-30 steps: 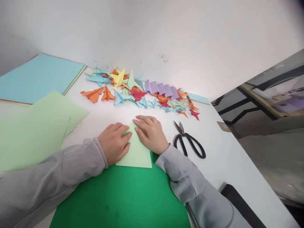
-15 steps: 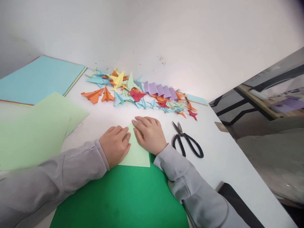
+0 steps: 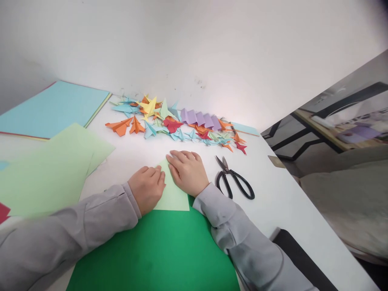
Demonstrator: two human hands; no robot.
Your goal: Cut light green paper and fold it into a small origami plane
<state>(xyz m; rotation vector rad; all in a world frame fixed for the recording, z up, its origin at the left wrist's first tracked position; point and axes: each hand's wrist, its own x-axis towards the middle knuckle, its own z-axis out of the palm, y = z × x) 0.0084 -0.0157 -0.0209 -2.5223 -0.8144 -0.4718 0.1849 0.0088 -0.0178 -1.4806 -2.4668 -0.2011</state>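
Note:
A small light green sheet of paper (image 3: 174,198) with a pointed far end lies partly on a green mat (image 3: 154,250). My left hand (image 3: 147,188) rests at its left side, fingers curled and pressed together on the paper near the point. Over the right edge and the tip lies my right hand (image 3: 188,171), its fingers stretched out flat and the thumb apart. Both hands cover parts of the sheet, so its folds are mostly hidden. To the right of my right hand are scissors (image 3: 232,176) with black handles, blades slightly apart.
Folded paper planes (image 3: 148,107) in several colours line the wall, with a purple pleated paper (image 3: 200,119) among them. Large light green sheets (image 3: 51,173) and a stack of coloured paper (image 3: 57,109) lie left. A black object (image 3: 300,258) sits near the table's right edge.
The view has shifted slightly, and a red corner now shows at the left edge. Both hands stay on the light green paper in nearly the same pose.

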